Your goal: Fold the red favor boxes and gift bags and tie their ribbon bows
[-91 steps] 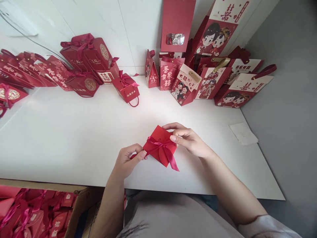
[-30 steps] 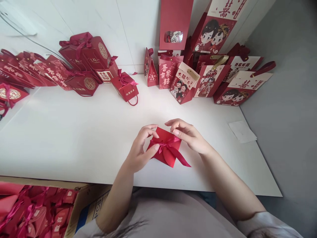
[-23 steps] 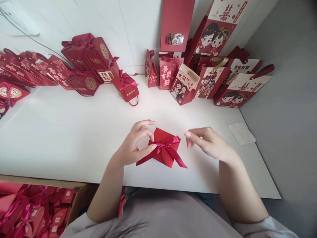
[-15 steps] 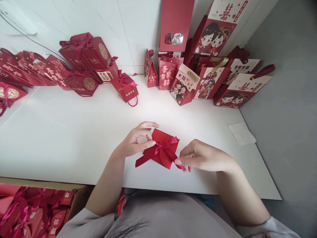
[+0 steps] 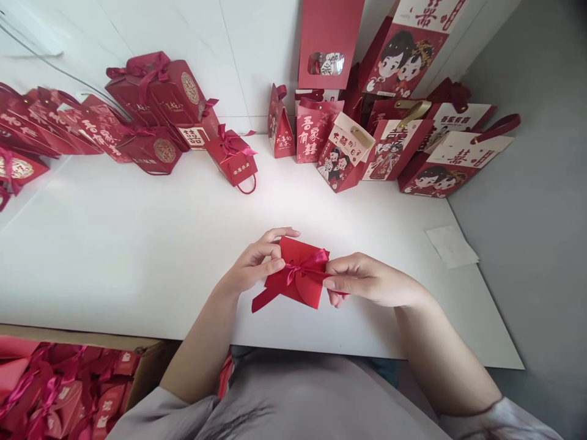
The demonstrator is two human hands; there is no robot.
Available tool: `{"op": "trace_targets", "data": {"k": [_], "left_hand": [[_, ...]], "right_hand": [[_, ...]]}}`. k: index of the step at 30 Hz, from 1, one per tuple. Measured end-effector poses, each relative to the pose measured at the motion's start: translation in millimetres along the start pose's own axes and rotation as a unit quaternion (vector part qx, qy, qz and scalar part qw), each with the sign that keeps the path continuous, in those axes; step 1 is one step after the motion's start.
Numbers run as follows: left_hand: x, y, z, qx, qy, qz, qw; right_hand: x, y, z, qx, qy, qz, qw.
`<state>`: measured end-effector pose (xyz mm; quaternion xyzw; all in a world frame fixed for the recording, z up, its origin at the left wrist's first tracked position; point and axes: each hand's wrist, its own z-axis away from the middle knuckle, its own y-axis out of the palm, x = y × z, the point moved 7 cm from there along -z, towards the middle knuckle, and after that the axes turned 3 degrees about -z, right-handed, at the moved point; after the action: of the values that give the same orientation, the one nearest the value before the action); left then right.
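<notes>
A small red gift box [image 5: 302,249] with overlapping rounded flaps lies on the white table, turned at an angle. Across its top runs a crimson satin ribbon [image 5: 293,274], tied in a bow at the centre. My left hand [image 5: 254,264] pinches the bow's left loop at the box's left side, index finger stretched along the far edge. On the other side, my right hand [image 5: 367,280] has thumb and fingers closed on the ribbon's right tail, close to the box. The left tail hangs loose toward the table's front. My right fingers hide part of the held tail.
Red printed gift bags [image 5: 339,146] and boxes [image 5: 156,91] line the wall. A small red box with a cord handle [image 5: 232,162] stands centre back. White paper [image 5: 453,246] lies at right. A cardboard carton [image 5: 151,360] of ribboned red boxes stands front left.
My right hand has moved slightly up and toward the box, drawing the right ribbon tail out more level. My left hand keeps its pinch nearly unmoved. The view has tilted slightly.
</notes>
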<state>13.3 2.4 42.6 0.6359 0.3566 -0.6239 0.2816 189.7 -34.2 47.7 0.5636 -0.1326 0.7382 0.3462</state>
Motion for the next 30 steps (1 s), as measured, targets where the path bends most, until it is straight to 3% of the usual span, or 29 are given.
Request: {"op": "trace_targets", "data": {"k": [8,23,26,30], "left_hand": [[2.7,-1.1,-0.9,-0.003,-0.028,-0.023,0.999],[0.5,-0.6,-1.5,0.014,-0.026,-0.030,0.999],[-0.8,1.3,-0.8,0.023,-0.007,-0.018,1.000],[-0.2,1.6,-1.1,0.019,-0.009,-0.023,1.000]], "right_hand": [[7.7,-1.2,1.7,0.009,-0.037,0.079,0.996],[5.9,-1.9,6.6,0.046,-0.029,0.095,0.994],[5.6,-8.1,6.6,-0.011,-0.022,0.122,0.992],[16.1,-33.8,7.8,-0.218,-0.083,0.168,0.958]]}}
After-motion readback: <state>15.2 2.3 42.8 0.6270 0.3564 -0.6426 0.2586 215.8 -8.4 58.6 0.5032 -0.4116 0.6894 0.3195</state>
